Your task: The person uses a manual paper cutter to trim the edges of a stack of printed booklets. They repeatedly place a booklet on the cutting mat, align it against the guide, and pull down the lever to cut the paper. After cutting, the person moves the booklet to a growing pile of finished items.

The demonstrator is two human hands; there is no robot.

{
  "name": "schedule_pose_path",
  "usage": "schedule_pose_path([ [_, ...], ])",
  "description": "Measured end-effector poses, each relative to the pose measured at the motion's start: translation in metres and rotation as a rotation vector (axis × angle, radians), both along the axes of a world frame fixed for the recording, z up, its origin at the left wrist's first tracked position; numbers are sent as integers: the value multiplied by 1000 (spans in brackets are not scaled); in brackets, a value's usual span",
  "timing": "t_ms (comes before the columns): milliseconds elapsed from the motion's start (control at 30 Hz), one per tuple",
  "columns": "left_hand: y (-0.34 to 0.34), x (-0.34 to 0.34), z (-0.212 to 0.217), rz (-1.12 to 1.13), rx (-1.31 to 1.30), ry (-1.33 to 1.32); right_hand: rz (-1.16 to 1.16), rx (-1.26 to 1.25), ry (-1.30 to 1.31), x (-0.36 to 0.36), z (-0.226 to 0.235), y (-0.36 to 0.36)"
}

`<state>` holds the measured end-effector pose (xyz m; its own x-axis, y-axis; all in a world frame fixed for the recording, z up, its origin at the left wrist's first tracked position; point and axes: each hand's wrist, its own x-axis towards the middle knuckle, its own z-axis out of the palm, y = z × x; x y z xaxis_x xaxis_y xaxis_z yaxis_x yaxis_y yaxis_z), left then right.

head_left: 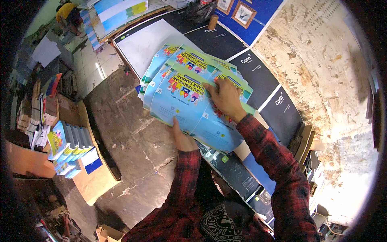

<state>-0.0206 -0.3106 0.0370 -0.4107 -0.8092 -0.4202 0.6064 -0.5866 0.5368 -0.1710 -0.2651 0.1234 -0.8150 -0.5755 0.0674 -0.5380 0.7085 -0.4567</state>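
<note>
A loose, fanned pile of glossy printed cover sheets, blue and green with colourful cartoon figures, lies across the worktable in front of me. At its near edge my left hand grips the sheets, one digit on top and the other fingers hidden beneath. My right hand is on the upper face of the pile, toward its right side. Its fingers are bent and drawn together against the top sheet. Several sheets overlap at uneven angles under both hands.
Black printed boards cover the tabletop, with a large white sheet at the far left. A small brown cylinder stands near the back. Stacked booklets sit on a lower surface at left. Another person bends over at far left.
</note>
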Motion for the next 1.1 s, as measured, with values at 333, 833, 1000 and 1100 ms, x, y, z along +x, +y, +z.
schedule_pose_path([
  [333,-15,-10,-46,90,-861,-553,158,94,255,-137,-11,-51],
  [833,2,-105,2,200,-638,-764,293,262,-96,-182,-21,-77],
  [1000,-7,-104,1,212,-661,-652,374,307,-34,-198,-29,-66],
  [1100,-25,-77,-28,247,-706,-790,329,253,-111,-178,-23,-69],
])
